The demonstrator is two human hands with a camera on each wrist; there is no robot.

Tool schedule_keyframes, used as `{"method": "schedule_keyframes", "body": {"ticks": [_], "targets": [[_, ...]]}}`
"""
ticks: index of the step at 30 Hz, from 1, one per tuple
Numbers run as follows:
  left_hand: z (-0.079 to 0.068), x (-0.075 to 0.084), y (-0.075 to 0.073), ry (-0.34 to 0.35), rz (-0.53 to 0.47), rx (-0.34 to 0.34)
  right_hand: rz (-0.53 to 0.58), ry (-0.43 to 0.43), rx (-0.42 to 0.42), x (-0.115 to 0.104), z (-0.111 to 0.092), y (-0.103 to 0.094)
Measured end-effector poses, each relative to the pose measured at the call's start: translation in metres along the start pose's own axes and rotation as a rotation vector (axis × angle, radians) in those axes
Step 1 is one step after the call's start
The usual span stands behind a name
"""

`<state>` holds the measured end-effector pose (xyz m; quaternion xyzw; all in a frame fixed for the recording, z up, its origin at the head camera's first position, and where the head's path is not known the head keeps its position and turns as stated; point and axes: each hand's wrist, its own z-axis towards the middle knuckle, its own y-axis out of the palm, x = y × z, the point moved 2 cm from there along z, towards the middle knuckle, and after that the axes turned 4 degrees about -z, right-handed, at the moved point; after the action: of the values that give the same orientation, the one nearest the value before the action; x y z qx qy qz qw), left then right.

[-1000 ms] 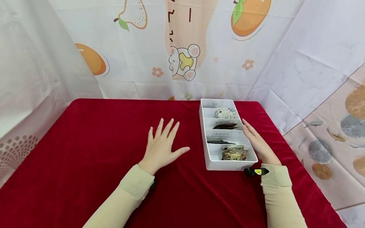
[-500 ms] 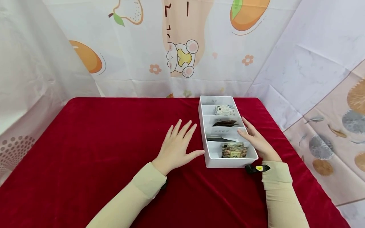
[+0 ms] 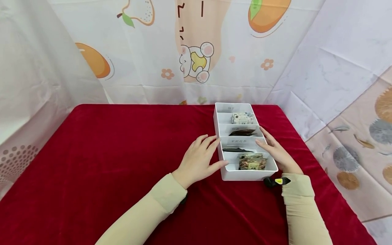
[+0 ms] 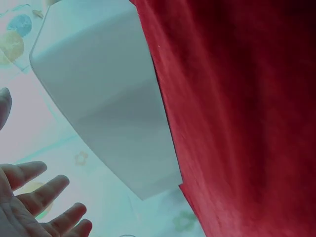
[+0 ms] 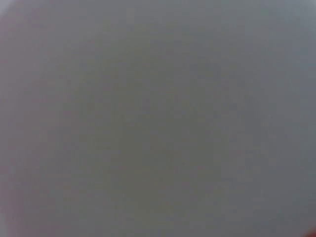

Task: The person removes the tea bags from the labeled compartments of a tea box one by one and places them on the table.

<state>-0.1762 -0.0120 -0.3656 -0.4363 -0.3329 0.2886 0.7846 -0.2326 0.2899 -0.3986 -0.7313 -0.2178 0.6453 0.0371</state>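
A: What is the left hand (image 3: 199, 160) doing?

B: It is lying palm down on the red cloth (image 3: 122, 153), fingers nearly straight, with fingertips and thumb meeting the left wall of the white divided tray (image 3: 245, 175). Nothing is sitting inside its grasp; the fingers are only touching the wall, not curling round it.

A: And the right hand (image 3: 277, 153)?

B: It is resting along the tray's right wall, fingers extended, with the thumb reaching over the rim. It is pressing against the wall rather than clasping it.

A: So where is the tray sitting?

B: Directly between the two hands, flat on the cloth. Just inside the thumbs, a patterned packet (image 3: 251, 162) is lying in the nearest compartment. Beyond it, past the fingertips, dark packets (image 3: 242, 132) are lying in the middle compartments, and a pale packet (image 3: 241, 118) is lying in the farthest filled one.

A: Are the wrist views helping?

B: The left wrist view is showing the tray's outer wall (image 4: 113, 113) beside relaxed fingers (image 4: 39, 195). The right wrist view is showing only a grey blur.
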Motion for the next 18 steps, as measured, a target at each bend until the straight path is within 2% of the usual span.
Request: {"method": "schedule_keyframes", "body": {"ticks": [7,18], "targets": [[0.013,0.009,0.002,0.066,0.012,0.027,-0.011,0.004,0.000,0.000,0.000,0.002],[0.028,0.025,0.006,0.095,-0.134,-0.037,-0.002,0.017,-0.005,0.001,0.000,-0.001]]}}
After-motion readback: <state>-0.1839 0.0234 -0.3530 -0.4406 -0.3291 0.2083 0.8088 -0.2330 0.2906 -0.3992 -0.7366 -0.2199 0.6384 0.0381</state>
